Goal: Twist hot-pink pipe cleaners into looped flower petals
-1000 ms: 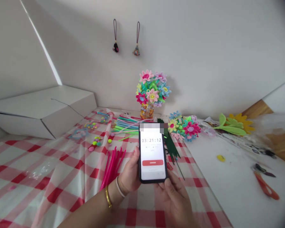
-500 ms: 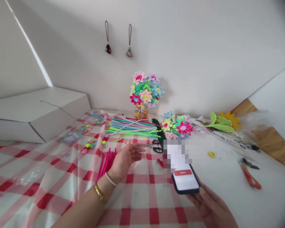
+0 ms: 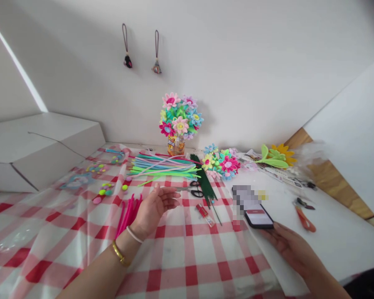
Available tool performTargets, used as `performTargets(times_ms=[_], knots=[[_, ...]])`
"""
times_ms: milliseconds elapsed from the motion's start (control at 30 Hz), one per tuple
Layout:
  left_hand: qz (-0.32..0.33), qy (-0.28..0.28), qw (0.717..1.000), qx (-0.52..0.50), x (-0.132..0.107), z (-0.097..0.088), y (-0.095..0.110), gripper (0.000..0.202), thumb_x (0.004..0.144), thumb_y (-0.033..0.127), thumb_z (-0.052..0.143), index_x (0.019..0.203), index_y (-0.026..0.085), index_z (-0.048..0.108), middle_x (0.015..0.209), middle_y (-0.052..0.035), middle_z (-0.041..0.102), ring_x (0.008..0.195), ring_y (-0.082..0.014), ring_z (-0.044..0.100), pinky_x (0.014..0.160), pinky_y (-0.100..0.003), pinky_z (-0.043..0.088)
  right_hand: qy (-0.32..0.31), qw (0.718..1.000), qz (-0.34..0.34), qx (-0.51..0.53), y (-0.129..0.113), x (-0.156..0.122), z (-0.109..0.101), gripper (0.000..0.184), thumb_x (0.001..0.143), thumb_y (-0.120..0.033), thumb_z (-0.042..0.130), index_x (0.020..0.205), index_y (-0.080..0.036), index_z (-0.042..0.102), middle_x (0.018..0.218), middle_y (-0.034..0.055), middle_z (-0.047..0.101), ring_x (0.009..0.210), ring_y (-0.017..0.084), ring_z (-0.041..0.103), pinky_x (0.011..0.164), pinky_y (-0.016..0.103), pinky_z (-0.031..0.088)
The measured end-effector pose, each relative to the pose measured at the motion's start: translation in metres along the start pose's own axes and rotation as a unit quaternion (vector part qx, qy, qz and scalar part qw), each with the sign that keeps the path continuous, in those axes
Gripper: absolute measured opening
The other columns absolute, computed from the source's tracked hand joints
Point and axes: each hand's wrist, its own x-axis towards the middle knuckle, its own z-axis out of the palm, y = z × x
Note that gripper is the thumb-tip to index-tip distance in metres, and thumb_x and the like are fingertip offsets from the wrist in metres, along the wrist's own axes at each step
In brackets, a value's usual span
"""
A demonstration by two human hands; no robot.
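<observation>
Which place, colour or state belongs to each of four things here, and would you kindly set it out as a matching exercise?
Things:
1. phone
2. scissors
3. box
4. jar

Descriptions:
A. black-handled
B. holding flowers upright
C. white, at the far left
D. in the right hand

Pairs: 1-D, 2-A, 3-C, 4-B

1. We have a black-edged rectangular smartphone (image 3: 256,212): lit screen up, red bar on its lower part, upper part pixelated. Near end gripped by the right hand (image 3: 294,245), far end angled left, over the white tabletop (image 3: 286,211); contact unclear to us.
2. We see a bundle of hot-pink fuzzy stems (image 3: 128,214), roughly parallel, on the red-and-white checked cloth (image 3: 193,253), partly behind the left hand (image 3: 152,209).
3. Our black-handled metal scissors (image 3: 190,189): flat on the cloth, blades toward the left fingers, tips hidden.
</observation>
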Motion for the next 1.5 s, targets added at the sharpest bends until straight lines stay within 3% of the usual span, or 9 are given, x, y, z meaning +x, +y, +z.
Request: performTargets(times_ms=[267,600,767,933,1000,1100,1200,1367,1500], knots=[[0.005,-0.003,1.0,-0.007,-0.001,0.001,0.002,0.045,0.083,0.048,0.04,0.087,0.011,0.065,0.086,-0.0135,0.067,0.071,-0.0209,0.061,0.073,-0.036,0.044,0.018,0.999,0.001,-0.028,-0.009,0.031,-0.002,0.01,0.07,-0.008,0.063,0.08,-0.01,0.065,0.085,0.0095,0.07,0.089,0.023,0.066,0.084,0.031,0.054],[0.062,0.054,0.997,0.006,0.006,-0.006,-0.003,0.022,0.077,0.034,0.056,0.085,0.014,0.063,0.081,-0.0069,0.066,0.067,-0.0171,0.06,0.067,-0.032,0.045,0.097,0.995,0.022,-0.018,-0.022,-0.01,-0.006,0.011,0.072,-0.019,0.057,0.077,-0.015,0.066,0.088,0.0124,0.07,0.089,0.023,0.066,0.073,0.028,0.058],[0.084,0.048,0.987,0.132,0.001,0.007,0.004,0.013,0.074,0.027,0.06,0.071,0.014,0.064,0.059,-0.0012,0.061,0.056,-0.0129,0.053,0.063,-0.028,0.042,0.008,0.993,-0.072,-0.089,0.004,-0.04,0.036,0.015,0.066,-0.028,0.07,0.069,-0.017,0.062,0.061,0.0011,0.061,0.057,0.014,0.058,0.056,0.026,0.053],[0.086,0.035,0.922,0.377,-0.017,0.032,0.042,0.023,0.071,0.032,0.06,0.054,0.016,0.062,0.053,-0.0023,0.059,0.056,-0.015,0.051,0.061,-0.028,0.038,-0.197,0.968,-0.104,-0.115,0.032,-0.063,0.126,0.031,0.079,-0.04,0.056,0.06,-0.018,0.045,0.047,-0.0074,0.034,0.041,0.007,0.03,0.04,0.02,0.028],[0.099,0.043,0.89,0.443,-0.025,0.031,0.064,0.027,0.07,0.033,0.06,0.049,0.017,0.06,0.05,-0.0014,0.056,0.051,-0.0136,0.048,0.055,-0.026,0.034,-0.226,0.959,-0.109,-0.132,0.033,-0.062,0.152,0.037,0.083,-0.043,0.049,0.057,-0.019,0.037,0.049,-0.0075,0.031,0.042,0.006,0.027,0.041,0.02,0.024],[0.096,0.079,0.83,0.543,-0.038,0.009,0.097,0.027,0.067,0.036,0.062,0.048,0.018,0.057,0.046,0.0012,0.051,0.044,-0.0113,0.04,0.049,-0.026,0.026,-0.227,0.939,-0.139,-0.216,0.029,-0.05,0.173,0.042,0.085,-0.049,0.042,0.055,-0.02,0.034,0.046,-0.007,0.031,0.043,0.008,0.029,0.043,0.021,0.024],[0.069,0.127,0.749,0.646,-0.053,-0.031,0.115,0.026,0.06,0.033,0.067,0.043,0.019,0.054,0.042,0.0018,0.046,0.043,-0.0115,0.037,0.048,-0.026,0.02,-0.24,0.875,-0.19,-0.375,0.026,-0.035,0.181,0.04,0.081,-0.048,0.047,0.054,-0.019,0.04,0.046,-0.0061,0.034,0.044,0.01,0.033,0.044,0.022,0.025],[-0.054,0.123,0.696,0.706,-0.062,-0.086,0.095,0.023,0.053,0.033,0.067,0.042,0.018,0.054,0.045,-0.0018,0.05,0.046,-0.0144,0.042,0.05,-0.026,0.022,-0.261,0.761,-0.272,-0.528,0.03,-0.02,0.204,0.016,0.077,-0.033,0.052,0.067,-0.021,0.055,0.061,-0.002,0.056,0.059,0.015,0.051,0.054,0.024,0.032],[-0.094,0.108,0.636,0.758,-0.052,-0.095,0.066,0.019,0.056,0.033,0.058,0.049,0.017,0.052,0.055,-0.0028,0.053,0.056,-0.0164,0.047,0.052,-0.026,0.027,-0.287,0.709,-0.289,-0.576,0.037,-0.015,0.23,0.013,0.078,-0.027,0.047,0.071,-0.023,0.057,0.07,-0.0006,0.063,0.064,0.016,0.056,0.057,0.025,0.033]])
